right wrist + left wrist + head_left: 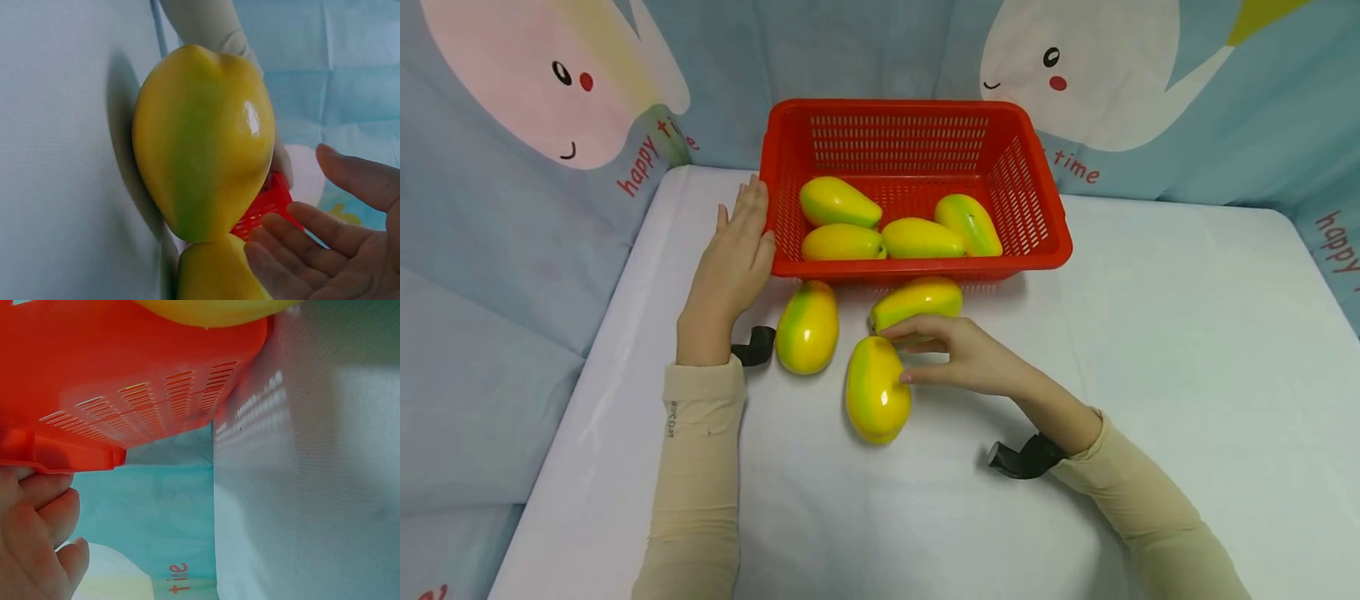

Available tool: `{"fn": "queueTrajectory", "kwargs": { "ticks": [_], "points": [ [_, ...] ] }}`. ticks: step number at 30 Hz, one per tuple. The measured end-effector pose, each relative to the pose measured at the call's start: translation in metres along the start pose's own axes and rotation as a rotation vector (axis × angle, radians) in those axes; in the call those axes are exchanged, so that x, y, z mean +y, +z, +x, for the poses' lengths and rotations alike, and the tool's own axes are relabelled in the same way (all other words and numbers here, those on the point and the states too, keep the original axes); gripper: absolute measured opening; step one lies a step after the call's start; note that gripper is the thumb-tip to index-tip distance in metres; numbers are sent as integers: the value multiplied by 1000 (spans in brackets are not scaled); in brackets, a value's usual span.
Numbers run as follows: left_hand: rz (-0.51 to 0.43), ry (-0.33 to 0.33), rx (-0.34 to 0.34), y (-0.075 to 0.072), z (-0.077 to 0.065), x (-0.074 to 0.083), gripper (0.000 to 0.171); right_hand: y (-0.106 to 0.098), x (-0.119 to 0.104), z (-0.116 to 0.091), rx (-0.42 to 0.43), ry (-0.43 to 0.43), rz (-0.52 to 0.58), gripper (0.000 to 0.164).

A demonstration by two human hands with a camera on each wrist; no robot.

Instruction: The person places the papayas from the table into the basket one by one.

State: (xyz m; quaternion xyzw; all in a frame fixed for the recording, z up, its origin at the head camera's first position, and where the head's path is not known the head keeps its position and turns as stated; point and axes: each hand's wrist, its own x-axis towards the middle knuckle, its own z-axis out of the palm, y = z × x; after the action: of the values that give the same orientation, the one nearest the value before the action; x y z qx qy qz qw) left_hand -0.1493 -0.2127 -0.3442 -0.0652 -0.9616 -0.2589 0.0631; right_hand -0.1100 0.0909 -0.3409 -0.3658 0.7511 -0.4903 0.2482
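Observation:
A red plastic basket holds several yellow-green mangoes. My left hand rests along the basket's left rim with fingers extended; in the left wrist view, the left hand touches the rim's edge. Three mangoes lie on the table in front of the basket: one at left, one by the basket wall and one nearest me. Over the last two, my right hand hovers with thumb and fingers spread. In the right wrist view, the right hand stands beside the nearest mango, holding nothing.
A white cloth covers the table. Blue printed curtains hang behind the basket and along the sides. A black wrist camera mount juts from the right wrist, and another from the left, close to the left mango.

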Motion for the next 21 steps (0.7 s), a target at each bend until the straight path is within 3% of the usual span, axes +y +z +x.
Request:
{"fn": "queueTrajectory", "kwargs": {
  "ticks": [6, 10, 16, 21],
  "points": [
    [-2, 2, 3, 0, 0, -2, 59, 2, 5, 1, -33, 4, -119, 48],
    [-6, 4, 6, 1, 1, -2, 59, 4, 7, 2, -51, -16, -142, 51],
    [-6, 6, 4, 1, 2, -2, 59, 7, 11, 5, -72, -69, -92, 54],
    [-4, 3, 1, 1, 1, -2, 59, 11, 15, 6, -141, -56, -10, 55]
  ]
}}
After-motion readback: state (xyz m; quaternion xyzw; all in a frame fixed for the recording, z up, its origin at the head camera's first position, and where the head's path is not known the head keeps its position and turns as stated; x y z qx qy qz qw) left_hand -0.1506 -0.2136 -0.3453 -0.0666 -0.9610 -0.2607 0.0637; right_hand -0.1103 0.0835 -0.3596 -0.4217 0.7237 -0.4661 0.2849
